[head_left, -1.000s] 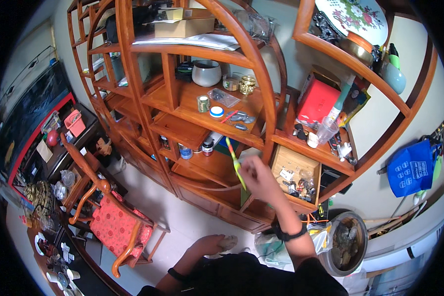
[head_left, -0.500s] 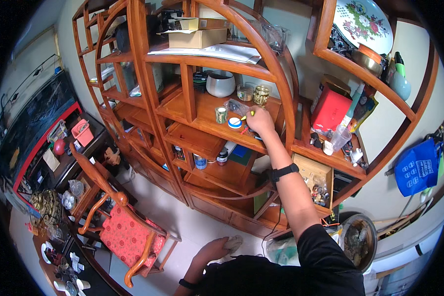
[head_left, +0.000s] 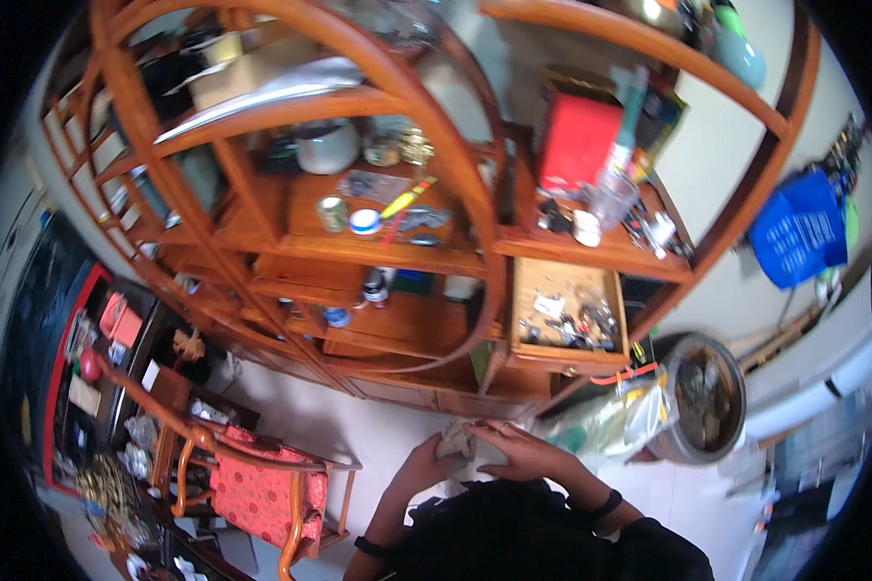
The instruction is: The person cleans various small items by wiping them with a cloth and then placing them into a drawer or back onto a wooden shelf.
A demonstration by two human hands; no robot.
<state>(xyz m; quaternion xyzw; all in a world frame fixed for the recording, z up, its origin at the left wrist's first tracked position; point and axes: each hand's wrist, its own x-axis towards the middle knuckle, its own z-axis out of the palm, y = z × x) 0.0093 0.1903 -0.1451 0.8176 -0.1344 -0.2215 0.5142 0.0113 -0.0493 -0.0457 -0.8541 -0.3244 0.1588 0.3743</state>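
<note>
In front of my body, low in the head view, my left hand (head_left: 424, 469) is closed round a crumpled greyish-beige cloth (head_left: 455, 443). My right hand (head_left: 519, 451) meets it from the other side, its fingers bent onto the same cloth; blur hides exactly how they grip. Up on the wooden shelf (head_left: 305, 228) lies a slim yellow pen-like thing (head_left: 409, 197). Beside it stand a small round tub (head_left: 365, 222) with a white top and blue rim and a little greenish tin (head_left: 332, 214). A clear plastic packet (head_left: 373, 185) lies behind them.
An open drawer (head_left: 523, 354) full of small bits juts out ahead on the right. Below it stand a plastic bag (head_left: 615, 416) and a large dark pot (head_left: 736, 416). A wooden armchair (head_left: 262, 484) with a red cushion is at the left. A blue bag (head_left: 794, 232) hangs far right.
My right hand has left the shelf and come down to the cloth in my left hand. The yellow pen-like thing it held now lies on the shelf. The view has shifted right.
</note>
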